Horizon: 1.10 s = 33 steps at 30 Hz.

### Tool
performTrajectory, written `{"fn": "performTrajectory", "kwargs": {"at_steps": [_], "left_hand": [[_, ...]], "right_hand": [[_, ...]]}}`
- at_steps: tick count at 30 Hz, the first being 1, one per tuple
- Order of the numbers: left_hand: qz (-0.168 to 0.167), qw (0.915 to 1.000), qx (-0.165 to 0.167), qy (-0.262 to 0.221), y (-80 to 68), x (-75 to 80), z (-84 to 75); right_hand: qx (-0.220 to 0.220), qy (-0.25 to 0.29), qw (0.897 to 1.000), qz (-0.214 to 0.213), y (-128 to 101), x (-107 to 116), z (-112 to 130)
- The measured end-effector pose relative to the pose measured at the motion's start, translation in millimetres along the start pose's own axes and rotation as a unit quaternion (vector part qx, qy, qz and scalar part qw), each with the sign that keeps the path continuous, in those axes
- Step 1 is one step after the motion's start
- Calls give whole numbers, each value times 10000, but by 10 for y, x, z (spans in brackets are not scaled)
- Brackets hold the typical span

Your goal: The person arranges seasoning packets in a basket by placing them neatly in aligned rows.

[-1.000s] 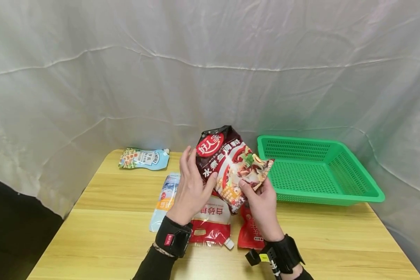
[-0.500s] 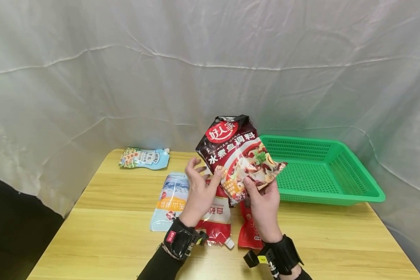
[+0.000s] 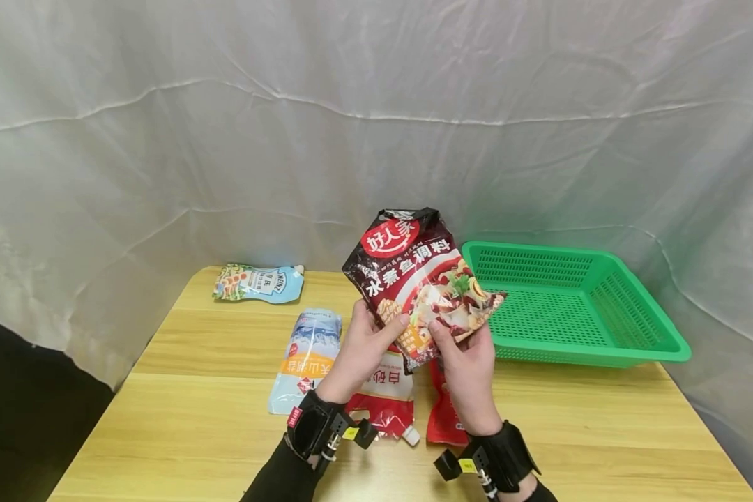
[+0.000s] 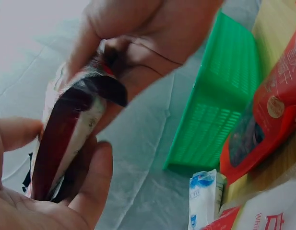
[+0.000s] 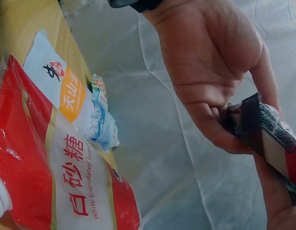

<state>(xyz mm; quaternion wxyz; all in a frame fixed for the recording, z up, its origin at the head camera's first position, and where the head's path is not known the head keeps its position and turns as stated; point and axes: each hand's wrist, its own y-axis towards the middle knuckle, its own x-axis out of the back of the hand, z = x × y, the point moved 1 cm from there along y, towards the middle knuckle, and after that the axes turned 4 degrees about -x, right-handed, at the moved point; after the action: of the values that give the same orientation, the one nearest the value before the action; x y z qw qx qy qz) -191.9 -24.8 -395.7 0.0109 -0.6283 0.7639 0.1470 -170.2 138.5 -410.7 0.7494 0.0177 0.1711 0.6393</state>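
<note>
A dark red and black seasoning packet is held up over the middle of the table, tilted, its printed front showing. My left hand grips its lower left edge, thumb in front and fingers behind. With the thumb on its front, my right hand pinches the lower right part. Seen from the left wrist, the packet is edge-on between both hands. Below it lies a red and white sugar pouch with a white cap, partly hidden by the left hand. A red bag lies beside the right wrist.
A green plastic basket stands at the back right of the wooden table. On the left are a blue and orange salt bag and, farther back, a light-blue Heinz pouch. A grey curtain hangs behind.
The packet has risen and turned more upright. My left hand slid from its left side, loosened half a second ago, and now grips the lower edge. The right hand kept its hold.
</note>
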Motion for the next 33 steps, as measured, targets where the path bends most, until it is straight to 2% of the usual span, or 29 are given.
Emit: {"fn": "performTrajectory", "kwargs": {"at_steps": [10,16,22,27,33], "left_hand": [[-135,9998,-100,70,-13,21,-46],[-116,9987,-494,18,-17,72,-75],[-42,9963,-855,2,-17,132,-134],[-19,9955,-928,168,-17,192,-171],[6,9930,-947,707,-20,283,-214]], "right_hand": [[-382,-267,9989,29,25,21,-15],[-518,-494,9974,65,25,54,33],[-487,-294,9984,-31,69,108,79],[-344,-196,9991,-167,123,181,137],[-223,-388,9990,-53,173,276,199]]}}
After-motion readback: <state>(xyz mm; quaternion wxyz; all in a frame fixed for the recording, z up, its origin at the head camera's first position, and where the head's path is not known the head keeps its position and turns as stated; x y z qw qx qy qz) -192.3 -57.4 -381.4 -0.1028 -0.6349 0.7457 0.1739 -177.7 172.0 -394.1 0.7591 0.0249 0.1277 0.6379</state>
